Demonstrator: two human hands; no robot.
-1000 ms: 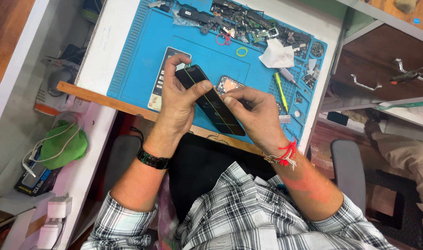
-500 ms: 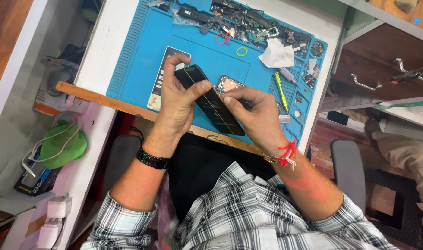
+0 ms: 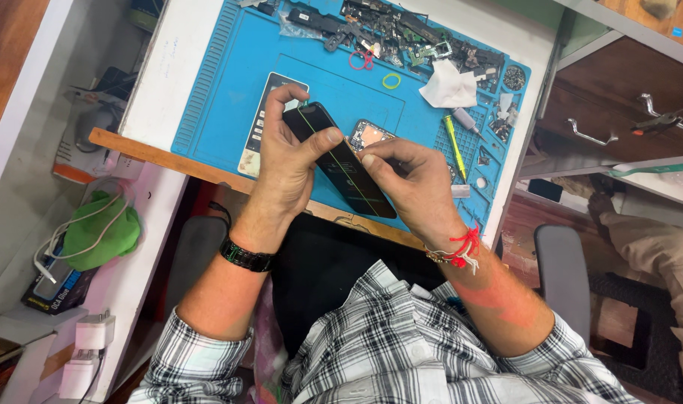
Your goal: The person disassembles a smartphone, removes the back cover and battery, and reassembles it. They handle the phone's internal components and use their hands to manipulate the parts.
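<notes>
My left hand (image 3: pixel 288 161) and my right hand (image 3: pixel 415 183) both grip a black smartphone (image 3: pixel 344 162), holding it slanted above the near edge of a blue work mat (image 3: pixel 229 97). A thin yellow-green band runs lengthwise along the phone's dark face. My left thumb presses on the phone's upper half. My right fingers pinch its lower right side. Under my right fingers lies a small opened phone part (image 3: pixel 369 136) with a coppery inside. A flat device with a white border (image 3: pixel 261 123) lies on the mat beneath my left hand.
Loose phone parts and circuit boards (image 3: pixel 390 34) crowd the mat's far edge, beside a crumpled white tissue (image 3: pixel 448 84), a yellow-green screwdriver (image 3: pixel 454 142) and two small rubber rings. A green cloth with cables (image 3: pixel 98 233) lies at the left. Wooden drawers (image 3: pixel 618 112) stand at the right.
My hands have barely moved. My right fingers have shifted slightly along the phone's lower side, and the phone stays in the same slanted hold.
</notes>
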